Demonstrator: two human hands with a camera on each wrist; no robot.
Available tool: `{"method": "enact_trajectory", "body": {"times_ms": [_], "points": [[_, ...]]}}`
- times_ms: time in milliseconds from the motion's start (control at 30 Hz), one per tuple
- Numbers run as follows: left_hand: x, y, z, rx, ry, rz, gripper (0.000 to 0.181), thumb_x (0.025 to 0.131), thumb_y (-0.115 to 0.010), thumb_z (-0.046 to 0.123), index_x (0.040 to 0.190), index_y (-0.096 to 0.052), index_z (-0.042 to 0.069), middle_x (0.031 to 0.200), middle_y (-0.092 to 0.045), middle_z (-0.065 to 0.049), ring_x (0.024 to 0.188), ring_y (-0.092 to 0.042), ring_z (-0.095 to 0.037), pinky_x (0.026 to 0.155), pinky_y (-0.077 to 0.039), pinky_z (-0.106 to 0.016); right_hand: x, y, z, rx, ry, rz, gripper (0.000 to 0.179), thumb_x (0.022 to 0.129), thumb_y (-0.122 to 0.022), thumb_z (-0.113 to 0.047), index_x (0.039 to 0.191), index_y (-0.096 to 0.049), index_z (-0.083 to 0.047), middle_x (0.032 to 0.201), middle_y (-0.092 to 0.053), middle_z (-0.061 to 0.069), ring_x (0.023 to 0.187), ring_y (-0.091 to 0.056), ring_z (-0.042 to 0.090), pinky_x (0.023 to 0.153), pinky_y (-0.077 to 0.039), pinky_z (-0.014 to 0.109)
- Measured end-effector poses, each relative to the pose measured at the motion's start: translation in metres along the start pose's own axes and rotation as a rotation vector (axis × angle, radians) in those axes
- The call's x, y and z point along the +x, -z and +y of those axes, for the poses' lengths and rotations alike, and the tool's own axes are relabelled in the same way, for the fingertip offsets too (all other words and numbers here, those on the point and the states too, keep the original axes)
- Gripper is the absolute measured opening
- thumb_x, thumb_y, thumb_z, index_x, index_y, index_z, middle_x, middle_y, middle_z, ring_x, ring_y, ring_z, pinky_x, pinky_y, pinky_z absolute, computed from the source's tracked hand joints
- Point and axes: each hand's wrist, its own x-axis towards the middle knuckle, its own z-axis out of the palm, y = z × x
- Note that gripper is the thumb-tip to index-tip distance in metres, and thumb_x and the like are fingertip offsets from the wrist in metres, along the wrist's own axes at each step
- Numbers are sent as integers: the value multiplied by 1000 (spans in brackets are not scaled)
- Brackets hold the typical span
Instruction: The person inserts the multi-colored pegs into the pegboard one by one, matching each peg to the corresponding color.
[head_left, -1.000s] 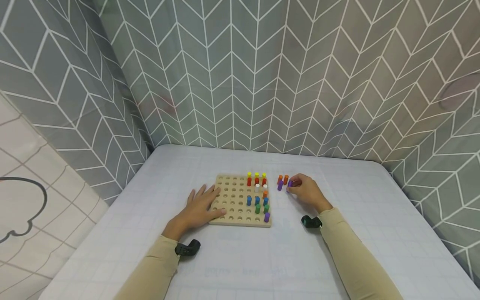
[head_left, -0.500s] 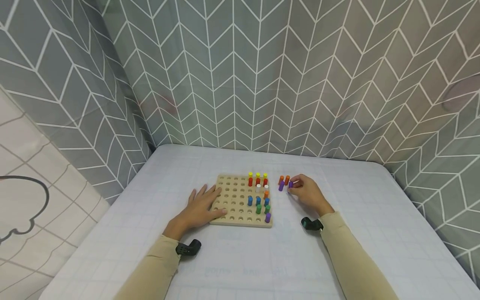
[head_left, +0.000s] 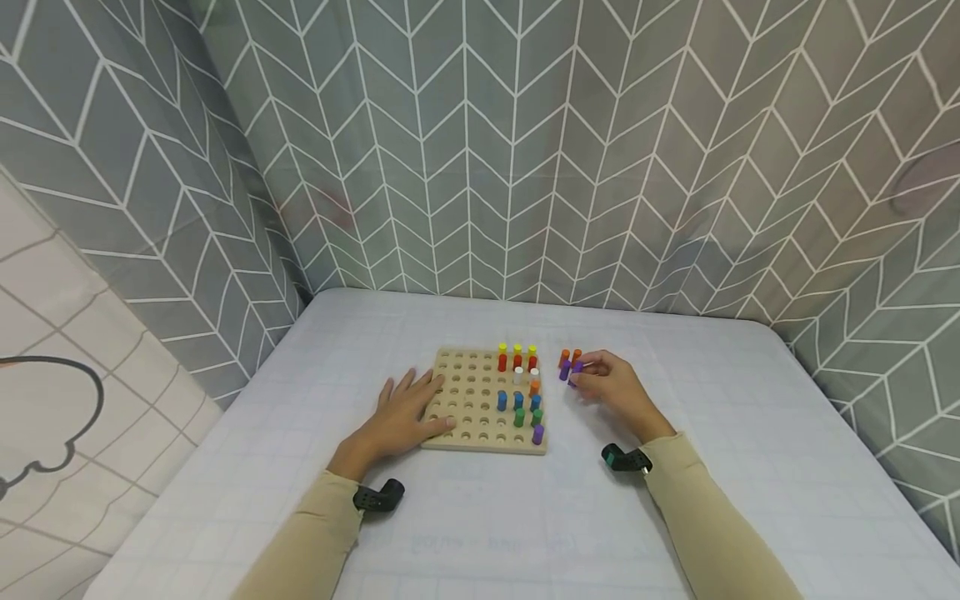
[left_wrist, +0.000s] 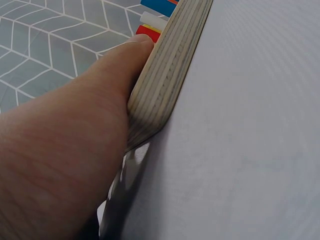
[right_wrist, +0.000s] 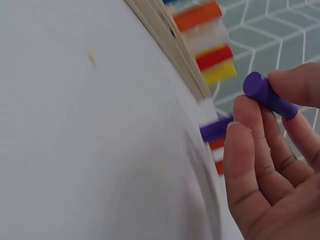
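Note:
A wooden pegboard (head_left: 468, 408) lies flat on the table, with coloured pegs upright along its right side. My left hand (head_left: 401, 417) rests on the board's left edge, fingers spread and thumb (left_wrist: 127, 57) over the near corner. To the right of the board, my right hand (head_left: 613, 387) pinches a purple peg (right_wrist: 270, 95) between thumb and fingers. The peg is tilted in the head view. Just beside it stand another purple peg (head_left: 564, 370) and two orange pegs (head_left: 577, 354).
On the board are yellow (head_left: 517, 348), red (head_left: 517, 363), white (head_left: 518, 376), orange (head_left: 535, 388), blue (head_left: 518, 402), green (head_left: 520, 418) and purple pegs (head_left: 537, 435). Its left holes hold no pegs. A patterned curtain (head_left: 487, 167) hangs behind the white table (head_left: 480, 517).
The purple peg in my right hand leans more than before, and the right wrist has shifted slightly toward the near side. My left hand stays put on the board.

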Motion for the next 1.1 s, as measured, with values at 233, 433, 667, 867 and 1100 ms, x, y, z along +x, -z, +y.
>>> {"method": "enact_trajectory", "body": {"times_ms": [233, 433, 667, 867, 1100], "points": [[0, 2, 3, -4, -2, -2, 92, 91, -55, 70, 160, -27, 16, 165, -21, -9, 153, -3, -36, 117, 6, -62, -10, -12, -6, 93, 76, -56, 40, 91, -71, -4, 124, -54, 9, 104, -67, 17, 86, -69, 18, 73, -61, 36], [0, 3, 4, -3, -5, 1, 91, 91, -56, 69, 160, -28, 16, 165, -21, -10, 153, -3, -36, 117, 6, -62, -16, -16, -7, 98, 80, -107, 48, 92, -71, -7, 133, -52, 11, 104, -65, 17, 89, -70, 20, 76, -60, 37], [0, 1, 2, 4, 0, 1, 92, 91, -55, 70, 160, -28, 16, 165, -21, -10, 153, -2, -36, 117, 7, -62, -23, -21, -17, 111, 76, -158, 48, 94, -69, -9, 132, -51, 13, 110, -66, 21, 96, -69, 24, 82, -59, 43], [0, 0, 0, -6, -5, 6, 93, 90, -55, 71, 160, -28, 15, 165, -21, -10, 153, -2, -36, 117, 7, -62, -29, -27, -29, 102, 103, -210, 44, 95, -70, -12, 130, -54, 9, 112, -65, 21, 99, -68, 29, 86, -58, 45], [1, -1, -2, -9, -6, 10, 95, 88, -54, 74, 160, -29, 16, 165, -22, -10, 153, -3, -36, 117, 7, -62, -35, -36, -38, 89, 158, -269, 43, 93, -72, -9, 127, -56, 11, 113, -67, 23, 94, -68, 28, 87, -57, 48]]}}
